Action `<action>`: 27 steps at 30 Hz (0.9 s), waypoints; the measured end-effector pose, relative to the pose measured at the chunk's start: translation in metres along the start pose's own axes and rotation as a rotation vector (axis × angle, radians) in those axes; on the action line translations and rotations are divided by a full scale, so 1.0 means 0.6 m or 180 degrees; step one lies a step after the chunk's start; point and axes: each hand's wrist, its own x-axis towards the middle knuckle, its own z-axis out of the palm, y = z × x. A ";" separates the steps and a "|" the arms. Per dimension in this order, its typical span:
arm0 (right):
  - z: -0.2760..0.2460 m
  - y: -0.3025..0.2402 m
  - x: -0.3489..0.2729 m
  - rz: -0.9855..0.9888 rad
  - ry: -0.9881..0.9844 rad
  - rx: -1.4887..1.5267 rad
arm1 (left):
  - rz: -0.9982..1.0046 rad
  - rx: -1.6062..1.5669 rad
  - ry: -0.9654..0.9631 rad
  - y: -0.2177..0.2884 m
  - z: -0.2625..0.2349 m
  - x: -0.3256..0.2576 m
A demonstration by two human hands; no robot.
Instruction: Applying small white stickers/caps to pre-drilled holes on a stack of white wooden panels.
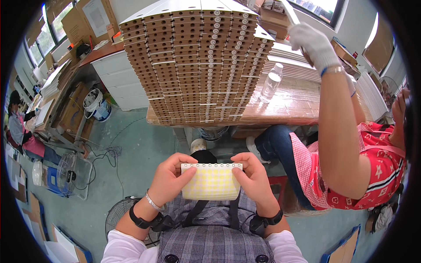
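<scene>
Between my two hands, over my lap, is a pad of punched sheets [211, 184] with a pale yellow checked face. A row of small holes runs along its white top edge. My left hand [169, 179] grips the left end, thumb on the face and fingers behind. My right hand [255, 177] holds the right end the same way. The fingertips behind the pad are hidden.
Ahead, tall stacks of white and brown punched pieces [193, 65] stand on a worktable [294, 111]. Near them is a clear bottle [271, 83]. A co-worker in a red shirt [377, 175] sits at my right, one gloved hand [313, 44] raised. A floor fan [70, 175] is at left.
</scene>
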 end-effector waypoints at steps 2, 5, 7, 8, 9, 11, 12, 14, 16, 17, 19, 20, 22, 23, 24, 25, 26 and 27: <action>-0.003 0.001 0.000 0.0025 -0.0014 -0.0043 | 0.0071 -0.0013 0.0037 -0.002 -0.001 0.000; -0.005 0.006 0.001 -0.0055 -0.0037 -0.0120 | 0.0087 -0.0048 0.0016 -0.002 -0.001 0.000; -0.006 0.009 0.001 -0.0162 -0.0043 -0.0155 | 0.0074 -0.0030 0.0020 -0.002 0.000 -0.001; -0.007 0.010 0.000 -0.0184 -0.0038 -0.0176 | 0.0062 -0.0013 0.0025 -0.002 0.000 -0.001; -0.008 0.012 -0.001 -0.0206 -0.0032 -0.0198 | 0.0062 -0.0012 0.0023 -0.002 -0.001 -0.001; -0.008 0.013 -0.001 -0.0251 -0.0025 -0.0168 | 0.0077 0.0057 0.0033 -0.004 -0.003 0.000; -0.007 0.013 -0.001 -0.0294 -0.0020 -0.0139 | 0.0078 0.0058 0.0029 -0.005 -0.003 0.000; 0.001 0.002 -0.002 -0.0193 0.0045 0.0053 | 0.0107 0.0086 0.0085 -0.007 -0.004 -0.001; 0.001 -0.001 -0.002 -0.0093 0.0114 0.0243 | 0.0114 0.0069 0.0124 -0.007 -0.004 0.000; -0.002 -0.001 -0.002 -0.0025 0.0083 0.0245 | 0.0121 0.0053 0.0162 -0.007 -0.003 0.000; -0.003 0.000 -0.002 0.0042 0.0053 0.0247 | 0.0120 0.0021 0.0151 -0.006 -0.003 0.000; -0.003 0.001 -0.003 -0.0018 0.0077 0.0229 | 0.0118 -0.0011 0.0141 -0.006 -0.003 0.000; -0.002 0.002 -0.005 -0.0077 0.0089 0.0216 | 0.0149 -0.0013 0.0146 -0.007 -0.003 -0.002; -0.001 0.003 -0.005 -0.0160 0.0150 0.0142 | 0.0179 -0.0016 0.0151 -0.008 -0.003 -0.002; 0.000 0.005 -0.006 -0.0242 0.0210 0.0068 | 0.0178 -0.0011 0.0166 -0.008 -0.003 -0.003; 0.001 0.005 -0.007 -0.0243 0.0195 0.0073 | 0.0189 -0.0027 0.0137 -0.008 -0.003 -0.002; 0.001 0.007 -0.007 -0.0291 0.0259 0.0063 | 0.0199 -0.0044 0.0110 -0.007 -0.003 -0.002; 0.002 0.008 -0.008 -0.0338 0.0322 0.0053 | 0.0199 -0.0041 0.0126 -0.006 -0.003 -0.002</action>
